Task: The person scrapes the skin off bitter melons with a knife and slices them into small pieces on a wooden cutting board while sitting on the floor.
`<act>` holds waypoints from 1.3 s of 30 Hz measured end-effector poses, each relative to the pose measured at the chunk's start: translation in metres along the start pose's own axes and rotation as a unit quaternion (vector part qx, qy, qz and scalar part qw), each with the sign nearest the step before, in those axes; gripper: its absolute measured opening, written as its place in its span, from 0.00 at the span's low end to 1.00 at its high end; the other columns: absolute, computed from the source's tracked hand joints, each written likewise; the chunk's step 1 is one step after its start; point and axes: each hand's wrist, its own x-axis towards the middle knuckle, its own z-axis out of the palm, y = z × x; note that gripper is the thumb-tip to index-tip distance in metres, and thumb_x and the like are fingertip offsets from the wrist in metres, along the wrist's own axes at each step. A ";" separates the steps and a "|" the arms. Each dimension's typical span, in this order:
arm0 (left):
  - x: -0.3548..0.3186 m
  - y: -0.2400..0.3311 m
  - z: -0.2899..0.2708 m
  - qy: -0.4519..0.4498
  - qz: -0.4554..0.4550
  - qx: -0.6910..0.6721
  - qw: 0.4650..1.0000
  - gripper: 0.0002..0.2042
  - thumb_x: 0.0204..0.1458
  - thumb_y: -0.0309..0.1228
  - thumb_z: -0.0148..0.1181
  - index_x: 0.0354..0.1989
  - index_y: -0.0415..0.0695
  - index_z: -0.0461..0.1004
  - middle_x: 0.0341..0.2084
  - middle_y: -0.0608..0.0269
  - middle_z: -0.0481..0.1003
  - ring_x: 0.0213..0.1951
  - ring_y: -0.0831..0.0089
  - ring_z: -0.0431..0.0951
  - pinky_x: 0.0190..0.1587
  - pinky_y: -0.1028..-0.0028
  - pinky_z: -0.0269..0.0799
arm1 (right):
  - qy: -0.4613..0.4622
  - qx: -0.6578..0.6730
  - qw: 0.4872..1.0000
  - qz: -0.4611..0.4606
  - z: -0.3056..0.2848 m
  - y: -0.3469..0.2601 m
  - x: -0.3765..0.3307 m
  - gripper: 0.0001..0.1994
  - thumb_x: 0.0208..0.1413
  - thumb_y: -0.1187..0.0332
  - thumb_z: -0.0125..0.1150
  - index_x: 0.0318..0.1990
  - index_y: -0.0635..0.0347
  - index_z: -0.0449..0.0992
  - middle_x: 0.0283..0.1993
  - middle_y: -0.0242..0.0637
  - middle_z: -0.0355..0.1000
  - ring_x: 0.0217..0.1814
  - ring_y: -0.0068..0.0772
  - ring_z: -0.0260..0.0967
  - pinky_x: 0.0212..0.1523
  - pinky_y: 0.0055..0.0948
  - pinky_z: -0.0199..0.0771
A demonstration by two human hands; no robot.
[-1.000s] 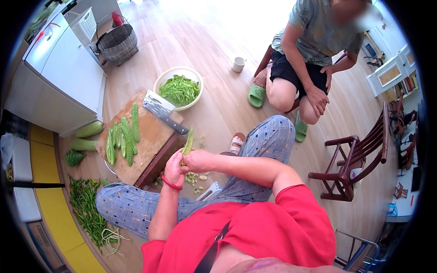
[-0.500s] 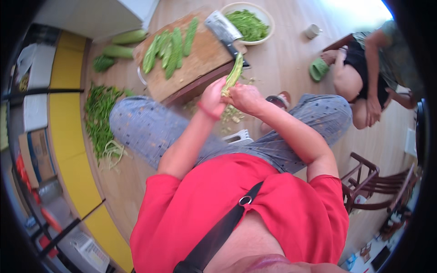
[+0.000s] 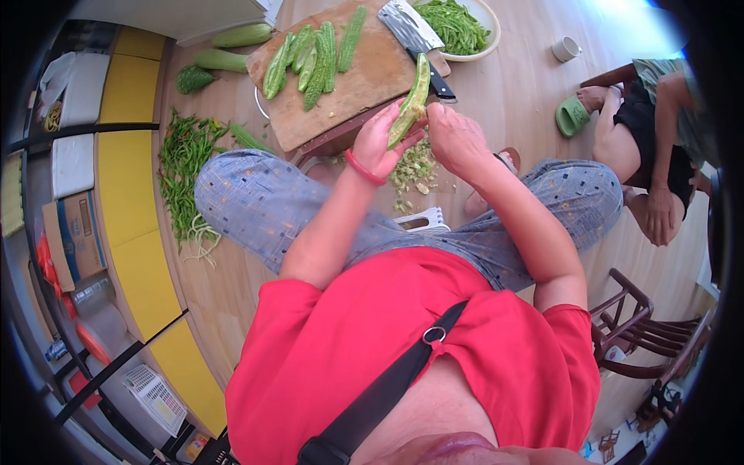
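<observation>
Above the lap, between the knees, a halved gourd (image 3: pixel 411 105) is held upright over a heap of scraps (image 3: pixel 415 167) on the floor. Left hand (image 3: pixel 380 143) is closed around its lower half, a red band at the wrist; right hand (image 3: pixel 457 139) grips the same end, fingers curled at the cut face. Both forearms reach forward, elbows bent. The gourd could slip from the two hands and fall among the scraps if the flesh is wet. Just beyond, a cleaver (image 3: pixel 415 35) lies on the board (image 3: pixel 364 85), its handle close to the knuckles; a careless reach might knock it.
</observation>
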 end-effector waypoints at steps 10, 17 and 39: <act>-0.004 -0.018 0.005 0.050 0.029 0.015 0.998 0.16 0.56 0.32 0.33 0.50 0.39 0.61 0.44 0.60 0.67 0.45 0.71 0.67 0.48 0.70 0.63 | -0.062 -0.009 0.997 0.042 0.012 -0.003 0.006 0.07 0.47 0.70 0.44 0.26 0.66 0.64 0.23 0.53 0.69 0.27 0.51 0.69 0.29 0.43 0.69; 0.001 -0.019 -0.008 0.035 0.014 0.028 0.999 0.17 0.57 0.33 0.34 0.50 0.37 0.60 0.43 0.56 0.68 0.44 0.68 0.69 0.48 0.70 0.63 | -0.039 0.001 0.999 0.010 0.022 -0.009 -0.004 0.07 0.43 0.70 0.48 0.24 0.66 0.67 0.21 0.49 0.70 0.24 0.44 0.71 0.24 0.36 0.71; 0.003 -0.015 0.003 -0.026 -0.047 0.173 0.983 0.18 0.55 0.31 0.37 0.52 0.35 0.58 0.44 0.53 0.67 0.45 0.67 0.68 0.49 0.71 0.62 | -0.079 0.110 0.986 -0.095 0.027 0.004 -0.019 0.08 0.37 0.71 0.51 0.17 0.69 0.70 0.19 0.51 0.68 0.24 0.49 0.69 0.25 0.40 0.71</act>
